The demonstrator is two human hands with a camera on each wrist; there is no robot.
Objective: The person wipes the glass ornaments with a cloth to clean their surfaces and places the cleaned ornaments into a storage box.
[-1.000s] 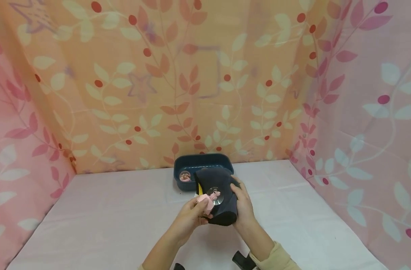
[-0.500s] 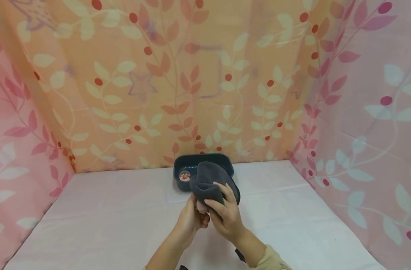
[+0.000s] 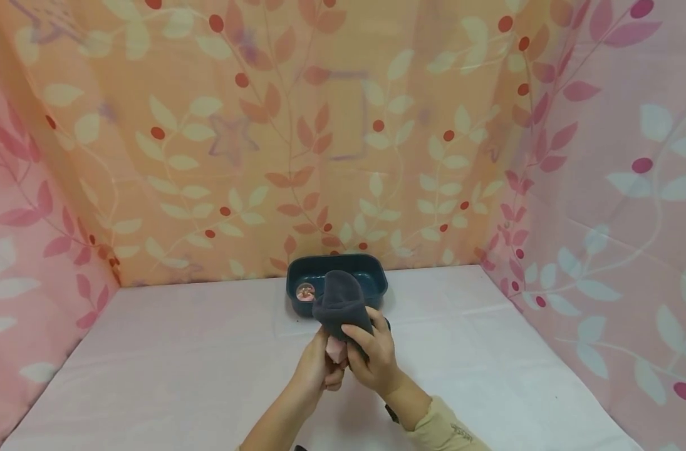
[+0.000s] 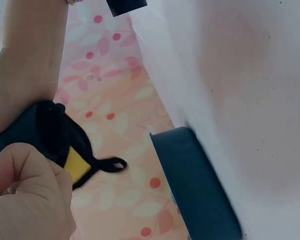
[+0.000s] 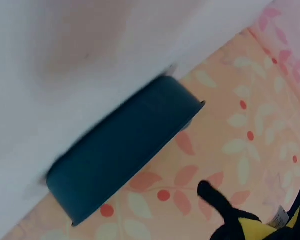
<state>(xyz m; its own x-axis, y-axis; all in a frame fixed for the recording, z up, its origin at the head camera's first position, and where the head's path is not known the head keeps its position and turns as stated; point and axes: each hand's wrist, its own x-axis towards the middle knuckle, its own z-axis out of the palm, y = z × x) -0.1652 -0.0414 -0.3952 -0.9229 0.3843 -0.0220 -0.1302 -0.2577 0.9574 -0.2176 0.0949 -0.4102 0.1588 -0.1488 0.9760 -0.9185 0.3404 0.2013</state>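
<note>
In the head view my left hand [image 3: 314,369] holds a small snow globe by its faceted pink base [image 3: 336,349]; the dome is hidden under a dark grey plush cloth [image 3: 343,300]. My right hand [image 3: 376,360] grips that cloth from the right, wrapped over the globe, fingers curled across its front. The left wrist view has the left hand [image 4: 30,195] with fingers bent beside the cloth's black edge, yellow patch [image 4: 77,165] and hanging loop [image 4: 112,164]. At the lower right of the right wrist view the cloth's loop [image 5: 212,197] shows too.
A dark teal tub [image 3: 379,282] stands on the white-covered table [image 3: 196,363] behind the hands. Inside it at the left sits another small globe [image 3: 306,292] with a pink base. Leaf-patterned curtains [image 3: 207,156] close off the back and both sides.
The right hand has turned over and folded the cloth across the globe's dome, which showed bare a second ago. Since then both hands have shifted slightly left, still together before the tub.
</note>
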